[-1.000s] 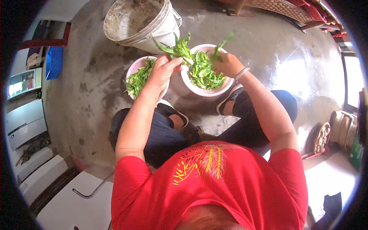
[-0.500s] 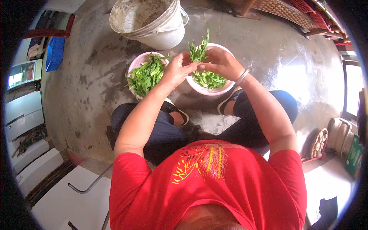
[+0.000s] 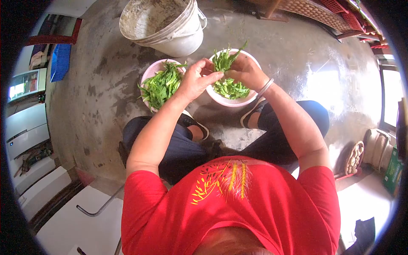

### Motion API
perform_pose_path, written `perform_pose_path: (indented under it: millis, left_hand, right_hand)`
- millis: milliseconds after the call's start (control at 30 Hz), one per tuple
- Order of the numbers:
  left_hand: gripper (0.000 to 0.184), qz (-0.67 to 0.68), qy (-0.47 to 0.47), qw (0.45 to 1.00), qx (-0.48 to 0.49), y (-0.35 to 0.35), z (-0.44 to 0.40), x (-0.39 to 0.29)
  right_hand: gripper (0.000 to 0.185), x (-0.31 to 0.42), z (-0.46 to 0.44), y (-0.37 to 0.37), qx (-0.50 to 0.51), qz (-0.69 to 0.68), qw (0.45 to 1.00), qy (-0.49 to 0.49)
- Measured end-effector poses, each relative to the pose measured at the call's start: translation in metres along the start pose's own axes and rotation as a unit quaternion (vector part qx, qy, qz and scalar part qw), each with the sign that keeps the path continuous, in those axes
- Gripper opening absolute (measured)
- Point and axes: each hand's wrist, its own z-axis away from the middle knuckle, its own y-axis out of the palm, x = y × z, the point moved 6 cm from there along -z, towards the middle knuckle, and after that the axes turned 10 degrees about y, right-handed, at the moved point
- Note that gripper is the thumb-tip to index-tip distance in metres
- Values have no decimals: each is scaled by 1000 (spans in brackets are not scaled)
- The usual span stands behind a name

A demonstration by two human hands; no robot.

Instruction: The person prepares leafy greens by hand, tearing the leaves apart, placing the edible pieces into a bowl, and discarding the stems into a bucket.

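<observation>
Nearest the camera is the person's red shirt [image 3: 229, 208], printed with yellow wheat ears, above dark trousers and dark shoes set apart on the floor [image 3: 106, 85]. Past the knees, both hands are raised with fingers curled around one leafy green bunch [image 3: 224, 60]: the left hand [image 3: 196, 80] holds it from the left, thumb reaching inward, and the right hand [image 3: 250, 73], with a bangle [image 3: 266, 87] at its wrist, from the right; how tightly each one grips is hard to make out. The bunch is held over the right pink basket [image 3: 231, 102], in which cut greens [image 3: 230, 88] lie. Left of it, partly behind the left forearm, the other pink basket [image 3: 148, 73] is heaped with leafy greens [image 3: 160, 87]. Farther off, just beyond the baskets, stands a stained white bucket [image 3: 178, 40] with a handle.
</observation>
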Motion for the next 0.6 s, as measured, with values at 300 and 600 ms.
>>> perform_pose_path:
  millis: [300,600]
  left_hand:
    - [25,-321,133,937,-45,-6,-1,-26]
    - [23,-174,87,980,-52,-10,1,-15]
  right_hand:
    - [31,11,10,7,30,-2,993,115]
    - [27,-4,7,5,13,-141,980,142]
